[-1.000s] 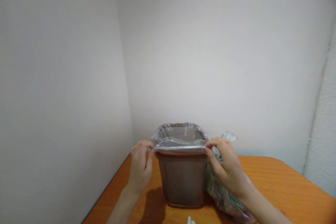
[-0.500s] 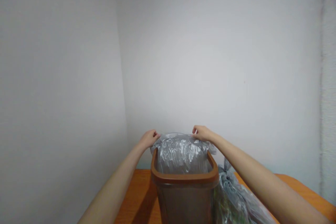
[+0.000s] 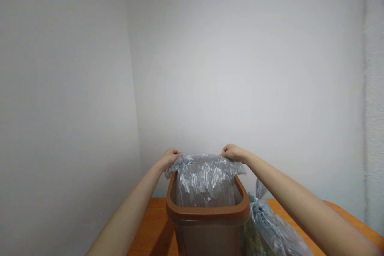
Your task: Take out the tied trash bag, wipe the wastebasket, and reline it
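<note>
A brown plastic bin (image 3: 207, 213) stands on an orange wooden table (image 3: 150, 228) in a white corner. A clear grey plastic liner (image 3: 205, 180) rises out of the bin's far side. My left hand (image 3: 169, 157) pinches the liner's far left corner with closed fingers. My right hand (image 3: 233, 152) pinches its far right corner, fingers also closed. Both arms reach over the bin's sides. The liner's near edge hangs inside the bin, and the near rim is bare.
A filled grey plastic bag (image 3: 270, 232) with something green inside leans against the bin's right side. White walls stand close behind and to the left. A rough white wall edge (image 3: 373, 128) runs down the right.
A second ago both hands held the liner at the bin's near rim. They have since moved to the far rim, lifting the liner's far edge; the near rim is now uncovered.
</note>
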A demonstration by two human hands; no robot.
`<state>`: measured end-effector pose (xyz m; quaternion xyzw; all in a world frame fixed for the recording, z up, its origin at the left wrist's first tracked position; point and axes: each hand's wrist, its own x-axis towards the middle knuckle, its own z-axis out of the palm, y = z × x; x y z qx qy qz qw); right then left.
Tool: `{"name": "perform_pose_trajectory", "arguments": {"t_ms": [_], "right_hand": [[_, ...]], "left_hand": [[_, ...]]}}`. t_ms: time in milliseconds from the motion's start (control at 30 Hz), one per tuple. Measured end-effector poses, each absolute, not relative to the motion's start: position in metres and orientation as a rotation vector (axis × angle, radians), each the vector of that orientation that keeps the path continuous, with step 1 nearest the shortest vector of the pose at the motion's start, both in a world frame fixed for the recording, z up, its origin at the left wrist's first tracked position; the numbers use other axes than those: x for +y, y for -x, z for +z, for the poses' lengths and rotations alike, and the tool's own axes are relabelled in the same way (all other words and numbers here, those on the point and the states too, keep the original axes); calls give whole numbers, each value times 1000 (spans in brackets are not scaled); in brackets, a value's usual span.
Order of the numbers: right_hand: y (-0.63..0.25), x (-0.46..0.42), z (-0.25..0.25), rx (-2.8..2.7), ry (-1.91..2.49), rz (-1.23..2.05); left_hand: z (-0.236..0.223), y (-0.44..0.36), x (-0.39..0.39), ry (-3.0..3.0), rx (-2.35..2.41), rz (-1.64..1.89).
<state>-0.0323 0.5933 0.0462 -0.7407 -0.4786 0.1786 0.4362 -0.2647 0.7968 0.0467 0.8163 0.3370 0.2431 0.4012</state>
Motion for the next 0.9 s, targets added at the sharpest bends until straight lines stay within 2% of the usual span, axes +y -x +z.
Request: {"name": "perform_pose_trajectory", "arguments": {"t_ms": [200,300,433,500,567,733,900], "right_hand": [[35,659,55,-1116,1832,255],[55,666,85,-1126,1592,79],[82,620,105,-1237,1109,-39],[86,598,82,-1252,828,-37],[85,592,40,-1294,837,1],[110,629,-59,-1461,1581,193],[217,655,-76,-1461,1807,323]], "left_hand": [[55,236,844,-2154,667,1093],[68,247,856,-2056,492,1388],[65,308,855,-1713,301,1821],[39,350,863,-1468,254,1972],[-1,391,879,-1250,247,2015],[-101,475,928,-918,374,1818],[-183,553,938,-809,564,1554]]}}
